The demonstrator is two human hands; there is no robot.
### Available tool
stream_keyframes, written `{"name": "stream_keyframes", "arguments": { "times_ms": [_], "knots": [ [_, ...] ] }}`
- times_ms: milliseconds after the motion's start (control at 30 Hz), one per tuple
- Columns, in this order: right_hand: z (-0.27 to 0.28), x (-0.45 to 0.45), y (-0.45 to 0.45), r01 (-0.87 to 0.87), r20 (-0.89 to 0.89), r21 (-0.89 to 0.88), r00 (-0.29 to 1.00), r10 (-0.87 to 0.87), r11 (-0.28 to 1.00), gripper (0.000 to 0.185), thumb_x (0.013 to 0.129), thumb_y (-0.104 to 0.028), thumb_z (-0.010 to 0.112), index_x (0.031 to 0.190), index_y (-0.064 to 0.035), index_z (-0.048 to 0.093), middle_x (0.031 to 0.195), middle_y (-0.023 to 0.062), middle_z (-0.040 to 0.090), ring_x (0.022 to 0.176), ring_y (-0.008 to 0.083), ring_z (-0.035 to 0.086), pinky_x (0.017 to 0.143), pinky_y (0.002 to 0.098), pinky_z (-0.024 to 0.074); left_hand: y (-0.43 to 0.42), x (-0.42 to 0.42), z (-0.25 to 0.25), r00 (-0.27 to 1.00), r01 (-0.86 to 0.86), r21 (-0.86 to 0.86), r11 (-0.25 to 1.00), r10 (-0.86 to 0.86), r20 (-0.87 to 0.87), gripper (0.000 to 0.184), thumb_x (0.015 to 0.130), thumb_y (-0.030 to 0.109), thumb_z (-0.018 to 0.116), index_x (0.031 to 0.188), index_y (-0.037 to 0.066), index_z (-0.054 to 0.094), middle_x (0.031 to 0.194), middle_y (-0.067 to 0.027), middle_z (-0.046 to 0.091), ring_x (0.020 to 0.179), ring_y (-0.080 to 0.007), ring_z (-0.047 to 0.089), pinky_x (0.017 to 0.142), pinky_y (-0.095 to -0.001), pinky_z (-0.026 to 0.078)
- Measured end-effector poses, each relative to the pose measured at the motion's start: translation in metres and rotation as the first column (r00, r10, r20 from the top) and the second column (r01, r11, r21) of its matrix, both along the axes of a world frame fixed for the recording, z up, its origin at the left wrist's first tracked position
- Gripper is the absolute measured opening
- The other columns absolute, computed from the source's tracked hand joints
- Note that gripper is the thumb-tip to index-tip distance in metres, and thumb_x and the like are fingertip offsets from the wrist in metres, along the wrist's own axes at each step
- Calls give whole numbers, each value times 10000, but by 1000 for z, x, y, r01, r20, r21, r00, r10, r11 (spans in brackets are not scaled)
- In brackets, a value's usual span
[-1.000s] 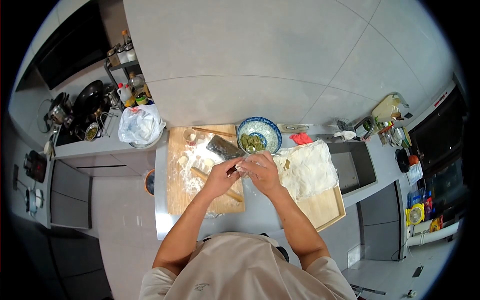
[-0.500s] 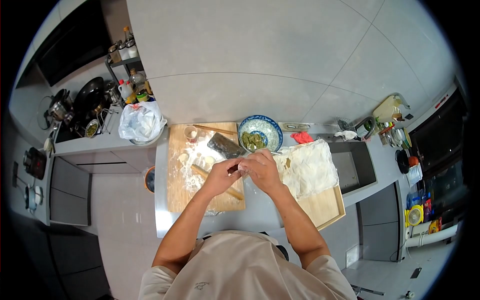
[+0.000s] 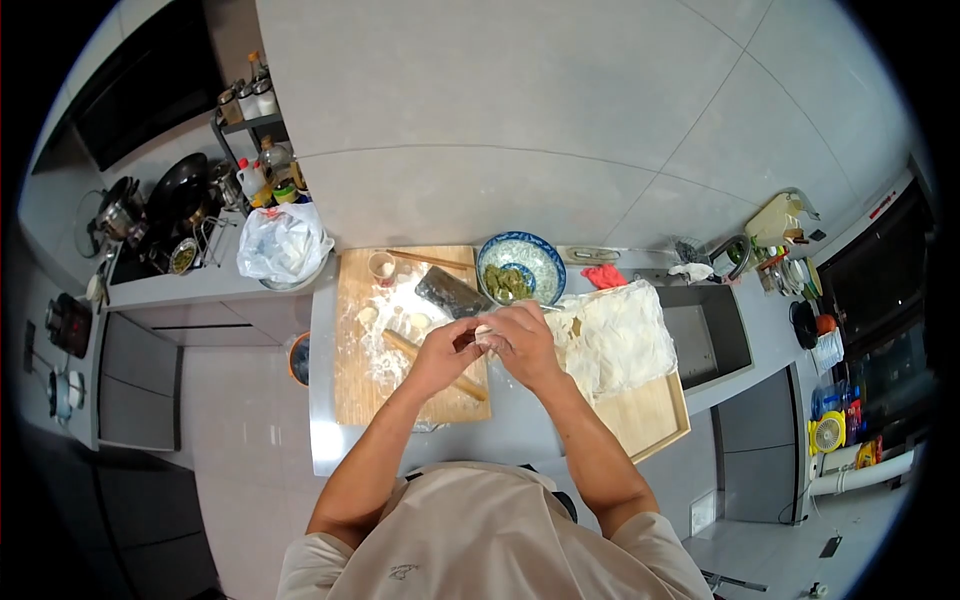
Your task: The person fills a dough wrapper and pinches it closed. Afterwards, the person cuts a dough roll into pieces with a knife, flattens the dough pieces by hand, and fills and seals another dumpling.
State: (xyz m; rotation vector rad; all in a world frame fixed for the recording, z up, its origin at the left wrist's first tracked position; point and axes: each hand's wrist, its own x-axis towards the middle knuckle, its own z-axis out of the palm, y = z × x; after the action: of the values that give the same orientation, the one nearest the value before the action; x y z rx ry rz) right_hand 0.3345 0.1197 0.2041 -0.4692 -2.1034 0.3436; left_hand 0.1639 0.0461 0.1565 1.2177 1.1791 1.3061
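My left hand (image 3: 445,352) and my right hand (image 3: 525,345) meet above the right edge of the floured wooden board (image 3: 355,390). Between their fingertips is a small white dumpling (image 3: 484,333), mostly covered by the fingers. A rolling pin (image 3: 465,386) lies slantwise on the board, partly behind my left hand. Small dough pieces (image 3: 418,320) rest in the flour, near a cleaver (image 3: 450,290) with a wide dark blade. Just beyond my right hand stands a blue-patterned bowl (image 3: 545,262) with dark green filling (image 3: 507,283) in it.
To the right, a flour-dusted white cloth (image 3: 625,340) covers part of a wooden tray (image 3: 650,425). Past it is a sink (image 3: 715,325). A red cloth (image 3: 603,276) lies by the wall. At left sits a plastic bag (image 3: 283,245); a chopstick pair (image 3: 430,259) lies along the board's back edge.
My fingers have shifted slightly around the dumpling, and a bit more of its white dough shows. Both hands stay in nearly the same place; the surroundings look unchanged.
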Motion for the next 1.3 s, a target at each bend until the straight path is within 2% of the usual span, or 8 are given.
{"name": "stream_keyframes", "arguments": {
  "times_ms": [333, 400, 533, 733, 800, 900, 1133, 1300],
  "knots": [
    [-7, 0, -4, 59, -17, -26, 998, -60, 998, 331, 742, 80, 795, 1039, -64, 763, 972, 82, 708, 904, 311, 631, 801, 401, 539, -3, 14, 9, 999, -8, -96, 995, 3, -44, 475, 994, -3, 708, 1447, -26, 569, 1146, -39, 696, 953, -94, 653, 858, -256, 548],
    [-3, 0, -6, 104, -39, -9, 994, -104, 995, 312, 750, 73, 797, 1028, -62, 757, 987, 75, 716, 899, 301, 627, 782, 390, 531, -1, 15, 9, 994, -20, -51, 998, 25, 104, 507, 1003, -17, 685, 1487, -19, 535, 1179, -53, 694, 962, -95, 657, 865, -258, 557],
    [-14, 4, -4, 132, -57, 0, 990, -132, 991, 307, 761, 54, 789, 1044, -57, 745, 1017, 75, 724, 900, 300, 622, 768, 386, 521, -2, 16, 6, 991, -44, -102, 994, 57, 122, 491, 1008, -31, 663, 1485, -11, 545, 1195, -64, 692, 972, -92, 650, 870, -262, 559],
    [-20, -3, -9, 195, 31, -14, 980, -194, 981, 291, 797, 38, 778, 1071, -53, 740, 990, 86, 713, 913, 320, 626, 772, 405, 527, -3, 24, 9, 989, -115, -3, 993, 114, -93, 492, 1019, -42, 633, 1501, 12, 550, 1240, -65, 681, 1024, -88, 636, 885, -259, 553],
    [-13, -5, -12, 225, -25, -1, 974, -225, 974, 274, 805, 33, 778, 1063, -51, 734, 984, 87, 711, 909, 322, 625, 773, 411, 526, 0, 21, 8, 993, -105, -131, 986, 97, -69, 501, 1028, -28, 634, 1517, 35, 545, 1287, -57, 668, 1051, -90, 627, 910, -255, 540],
    [-15, -3, -12, 251, -69, 5, 966, -250, 968, 247, 822, 18, 778, 1054, -48, 727, 992, 93, 710, 908, 327, 621, 778, 422, 524, -1, 23, 3, 982, -142, -36, 989, 146, 123, 494, 1033, -18, 637, 1515, 41, 547, 1318, -52, 656, 1092, -92, 614, 940, -258, 528],
    [-23, -6, -13, 294, -21, 30, 956, -294, 955, 244, 837, 4, 772, 1073, -51, 745, 1010, 110, 709, 908, 335, 621, 794, 427, 526, -1, 27, -1, 991, -130, 13, 991, 130, -18, 498, 1047, -5, 623, 1533, 42, 525, 1349, -60, 642, 1170, -102, 595, 984, -268, 522],
    [-17, -8, -19, 324, -91, -15, 942, -324, 946, 256, 836, 16, 763, 1083, -49, 745, 990, 109, 709, 902, 337, 625, 802, 436, 527, 0, 27, -5, 916, -123, -61, 991, 137, 378, 475, 1062, 14, 609, 1527, 14, 513, 1388, -94, 634, 1208, -147, 620, 1061, -297, 525]
  ]
}}
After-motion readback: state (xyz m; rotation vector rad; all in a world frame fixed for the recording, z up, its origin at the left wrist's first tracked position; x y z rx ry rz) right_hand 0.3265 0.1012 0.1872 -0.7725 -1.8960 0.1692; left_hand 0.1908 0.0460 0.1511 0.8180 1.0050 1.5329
